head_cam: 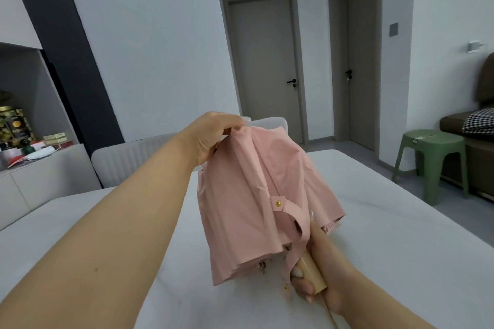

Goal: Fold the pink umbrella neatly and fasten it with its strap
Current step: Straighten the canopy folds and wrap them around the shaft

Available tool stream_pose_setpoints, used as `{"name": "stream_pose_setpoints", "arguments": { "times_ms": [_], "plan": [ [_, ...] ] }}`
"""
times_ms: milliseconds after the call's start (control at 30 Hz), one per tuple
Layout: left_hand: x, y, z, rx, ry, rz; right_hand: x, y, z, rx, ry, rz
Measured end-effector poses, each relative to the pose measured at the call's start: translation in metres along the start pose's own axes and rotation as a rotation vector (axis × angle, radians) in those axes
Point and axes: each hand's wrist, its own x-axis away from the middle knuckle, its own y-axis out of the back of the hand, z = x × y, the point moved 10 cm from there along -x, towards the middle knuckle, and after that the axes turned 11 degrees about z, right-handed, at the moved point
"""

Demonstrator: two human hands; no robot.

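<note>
The umbrella (256, 195) is pink, its strap (291, 222) pink with a gold snap, its handle (312, 272) pale cream. Under it the table (401, 248) is white. Right of the table: a green stool (433, 157) and a black-and-white houndstooth cushion (478, 121).

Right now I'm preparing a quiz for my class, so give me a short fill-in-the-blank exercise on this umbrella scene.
1. The right hand grips the umbrella's ____ handle.
2. The left hand pinches the pink canopy near its ____ end.
3. The strap carries a ____ snap and hangs unfastened.
4. The stool beside the sofa is ____.

Missing words: beige; top; gold; green
</note>
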Motion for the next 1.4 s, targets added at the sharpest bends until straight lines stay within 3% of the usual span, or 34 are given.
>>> {"name": "stream_pose_setpoints", "arguments": {
  "times_ms": [233,467,600,700,833,1000,1167,1400],
  "plan": [
    [0.000,0.016,0.003,-0.348,0.132,-0.119,-0.002,0.004,-0.002,-0.008,-0.016,-0.020],
    [0.013,0.018,0.010,-0.460,0.151,-0.405,-0.002,0.014,0.000,0.036,-0.004,-0.093],
    [0.017,-0.017,0.023,-0.410,0.170,-0.343,-0.002,0.014,-0.001,0.012,-0.003,-0.091],
    [0.020,-0.026,0.024,-0.443,0.068,-0.329,-0.002,0.010,-0.002,-0.089,-0.017,-0.048],
    [0.027,-0.022,0.033,-0.257,-0.089,-0.303,-0.002,0.002,0.000,-0.234,-0.003,0.033],
    [0.031,-0.033,0.035,-0.498,-0.216,-0.276,-0.003,-0.004,0.004,-0.250,0.049,0.084],
    [0.030,-0.040,0.062,-0.441,-0.115,-0.172,-0.001,-0.016,0.013,-0.250,0.149,0.214],
    [0.046,-0.041,0.096,-0.458,-0.006,-0.173,0.004,0.003,0.008,-0.028,0.066,-0.071]
  ]
}}
